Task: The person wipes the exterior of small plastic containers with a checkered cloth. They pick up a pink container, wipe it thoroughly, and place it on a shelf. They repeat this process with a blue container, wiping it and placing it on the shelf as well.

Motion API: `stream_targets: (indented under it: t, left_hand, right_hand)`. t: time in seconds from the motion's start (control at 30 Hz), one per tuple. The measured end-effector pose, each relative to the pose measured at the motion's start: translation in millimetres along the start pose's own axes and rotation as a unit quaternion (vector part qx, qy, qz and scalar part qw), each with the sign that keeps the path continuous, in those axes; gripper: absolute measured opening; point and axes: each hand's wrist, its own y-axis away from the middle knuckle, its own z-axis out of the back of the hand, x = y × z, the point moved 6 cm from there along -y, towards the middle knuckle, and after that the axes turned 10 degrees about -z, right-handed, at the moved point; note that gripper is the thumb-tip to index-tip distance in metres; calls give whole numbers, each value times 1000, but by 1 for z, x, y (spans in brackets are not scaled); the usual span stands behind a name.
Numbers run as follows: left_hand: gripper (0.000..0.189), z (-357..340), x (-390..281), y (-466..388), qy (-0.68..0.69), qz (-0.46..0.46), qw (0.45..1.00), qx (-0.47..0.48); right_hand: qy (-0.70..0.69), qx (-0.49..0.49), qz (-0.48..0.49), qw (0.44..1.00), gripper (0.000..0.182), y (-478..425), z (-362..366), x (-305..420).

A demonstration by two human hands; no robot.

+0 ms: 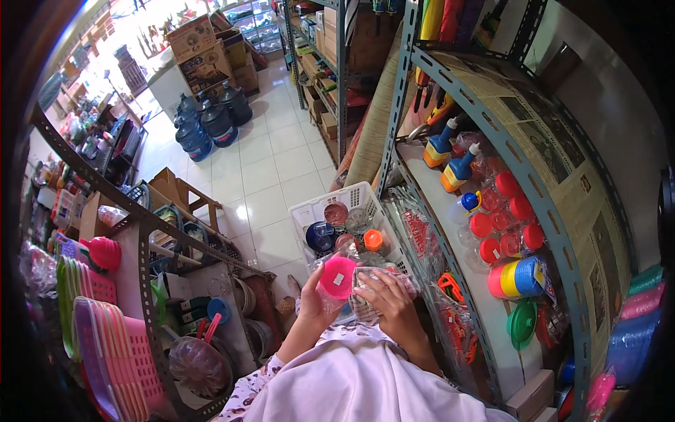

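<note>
In the middle of the head view, my left hand [315, 306] holds a clear container with a bright pink round lid [337, 278], which bears a small white sticker. My right hand [389, 296] grips a folded checked cloth [364, 306] against the container's right side. Just beyond both hands stands a white plastic basket [301, 224]. Inside it are a dark blue cup [319, 236], an orange lid [373, 239], a reddish clear glass [336, 213] and several other clear vessels. The container's lower part is hidden by the lid and my hands.
A metal shelf on the right bears red-lidded jars [508, 183], squeeze bottles [457, 170] and a green lidded bowl [522, 324]. On the left are stacked plastic baskets [142, 353] and a metal shelf frame. Water jugs [217, 124] and cardboard boxes [204, 64] stand farther off on the tiled floor.
</note>
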Motion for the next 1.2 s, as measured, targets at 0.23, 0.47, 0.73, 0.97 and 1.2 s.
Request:
stream_targets:
  t: [0.23, 0.47, 0.73, 0.97, 1.2]
  left_hand:
    - [56, 1, -15, -5, 20, -33, 999, 34]
    - [49, 3, -18, -2, -61, -49, 997, 19]
    - [42, -7, 6, 13, -124, 18, 991, 47]
    - [39, 18, 2, 15, -115, 77, 990, 1]
    - [55, 18, 2, 19, -147, 104, 984, 10]
  right_hand:
    - [34, 82, 15, 996, 46, 17, -18, -19]
    - [31, 17, -32, 999, 51, 9, 16, -17]
    - [-7, -27, 29, 999, 56, -8, 25, 5]
    - [-14, 5, 6, 1000, 58, -8, 15, -2]
    - [-33, 29, 5, 999, 59, -4, 17, -4]
